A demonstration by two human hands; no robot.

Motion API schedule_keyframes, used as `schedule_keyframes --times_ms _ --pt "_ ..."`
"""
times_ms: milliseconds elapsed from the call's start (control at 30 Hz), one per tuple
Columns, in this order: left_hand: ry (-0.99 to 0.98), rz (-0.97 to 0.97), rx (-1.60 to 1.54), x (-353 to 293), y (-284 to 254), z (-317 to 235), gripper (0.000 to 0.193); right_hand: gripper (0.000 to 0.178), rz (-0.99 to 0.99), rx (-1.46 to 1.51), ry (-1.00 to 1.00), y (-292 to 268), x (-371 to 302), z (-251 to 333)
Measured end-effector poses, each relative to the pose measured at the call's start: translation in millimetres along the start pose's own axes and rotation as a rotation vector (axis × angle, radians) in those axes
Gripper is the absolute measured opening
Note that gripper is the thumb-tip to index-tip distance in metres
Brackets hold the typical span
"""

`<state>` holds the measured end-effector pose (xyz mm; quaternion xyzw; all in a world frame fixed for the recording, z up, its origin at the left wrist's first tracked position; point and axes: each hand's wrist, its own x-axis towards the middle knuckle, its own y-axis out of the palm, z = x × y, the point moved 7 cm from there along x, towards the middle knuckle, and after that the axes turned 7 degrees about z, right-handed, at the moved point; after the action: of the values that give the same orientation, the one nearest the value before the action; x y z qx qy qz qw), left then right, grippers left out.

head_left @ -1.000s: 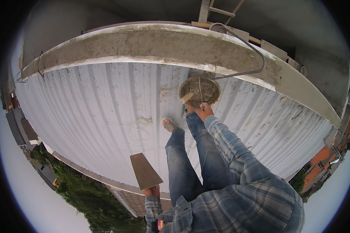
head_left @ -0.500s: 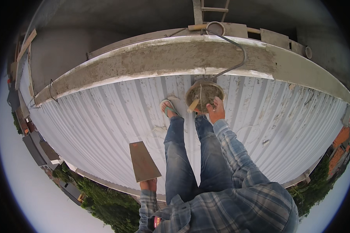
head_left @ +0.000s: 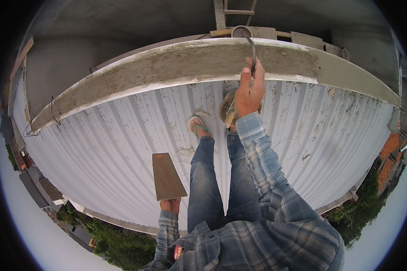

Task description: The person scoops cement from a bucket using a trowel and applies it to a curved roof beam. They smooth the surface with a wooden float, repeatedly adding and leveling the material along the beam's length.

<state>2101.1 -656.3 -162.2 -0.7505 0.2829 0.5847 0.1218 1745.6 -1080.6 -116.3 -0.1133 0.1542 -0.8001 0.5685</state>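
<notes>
Corrugated metal roof (head_left: 99,149), bucket (head_left: 226,108)

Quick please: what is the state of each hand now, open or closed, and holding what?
Left hand: closed on the flat trowel.
Right hand: raised at the concrete ledge, closed on the bent metal hook.

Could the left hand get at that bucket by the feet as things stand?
Probably not readily: the left hand is low, gripping a flat trowel, and the legs stand between it and the bucket. The right hand is nearer.
</notes>
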Motion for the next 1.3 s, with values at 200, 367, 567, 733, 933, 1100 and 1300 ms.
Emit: schedule_keyframes --times_ms 200,367,567,733,933,1100,1300 --pt "-0.013 0.077 0.018 18.8 -11.6 -19.0 0.034 0.063 0.047 -0.367 -0.196 76.7 -15.2 9.8" --pt "-0.02 0.099 0.012 29.0 2.9 -25.9 0.036 0.07 0.154 -0.557 -0.233 108.5 -23.9 1.3" --pt "-0.026 0.115 0.069 17.4 28.0 -18.5 0.043 0.063 0.143 -0.235 0.05 43.9 -92.4 -32.0" --pt "-0.086 0.141 0.039 24.3 69.1 24.8 0.045 0.046 0.367 0.041 1.033 26.9 -237.5 -326.5" --pt "-0.102 0.128 0.074 19.5 51.4 62.0 0.049 0.048 0.196 0.138 1.511 74.5 -247.8 -386.1" --pt "-0.098 0.154 0.135 22.3 84.3 64.2 0.049 0.062 0.395 -0.134 1.289 34.5 -220.9 -445.4" --pt "-0.112 0.2 0.175 21.6 101.5 60.9 0.048 0.039 0.561 0.404 1.482 -46.3 -186.5 -345.3"
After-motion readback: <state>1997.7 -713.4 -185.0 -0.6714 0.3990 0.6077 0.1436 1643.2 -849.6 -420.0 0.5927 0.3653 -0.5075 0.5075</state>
